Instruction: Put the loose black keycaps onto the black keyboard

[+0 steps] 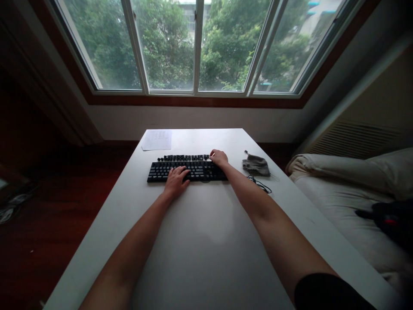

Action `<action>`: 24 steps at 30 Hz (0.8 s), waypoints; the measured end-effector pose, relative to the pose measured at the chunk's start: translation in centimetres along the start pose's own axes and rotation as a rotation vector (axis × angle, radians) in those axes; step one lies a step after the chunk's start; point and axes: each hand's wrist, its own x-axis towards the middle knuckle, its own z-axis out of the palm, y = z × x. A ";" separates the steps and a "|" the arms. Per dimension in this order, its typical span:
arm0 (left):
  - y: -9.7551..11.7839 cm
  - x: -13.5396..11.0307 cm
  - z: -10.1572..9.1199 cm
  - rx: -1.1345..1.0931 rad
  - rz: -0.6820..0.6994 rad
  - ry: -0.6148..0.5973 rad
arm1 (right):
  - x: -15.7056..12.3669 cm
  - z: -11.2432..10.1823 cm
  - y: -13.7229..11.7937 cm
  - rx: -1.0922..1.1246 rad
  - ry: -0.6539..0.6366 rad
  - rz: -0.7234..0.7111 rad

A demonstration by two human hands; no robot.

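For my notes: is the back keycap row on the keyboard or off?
Off; the keycap row lies on the table behind the keyboard.

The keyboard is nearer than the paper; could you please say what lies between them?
The head view shows a row of black keycaps just beyond the keyboard, then bare white tabletop up to the paper.

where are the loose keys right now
In the head view, the loose keys form a row just beyond the keyboard's far edge, running left from beside the right hand.
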 end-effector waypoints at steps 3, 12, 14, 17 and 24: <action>-0.1 0.0 0.2 0.000 -0.005 0.007 | -0.4 -0.6 0.9 0.022 0.016 -0.107; -0.1 -0.3 0.1 0.005 -0.011 0.008 | -3.1 -1.9 1.0 -0.024 -0.049 -0.442; -0.1 -0.3 0.1 0.009 -0.012 0.007 | -3.5 -2.0 0.7 -0.063 -0.055 -0.488; 0.0 -0.3 0.1 0.005 -0.014 0.006 | -4.1 -2.2 0.3 -0.107 -0.060 -0.523; 0.0 -0.2 0.1 -0.023 -0.024 0.004 | -4.9 -1.9 0.4 -0.131 -0.083 -0.529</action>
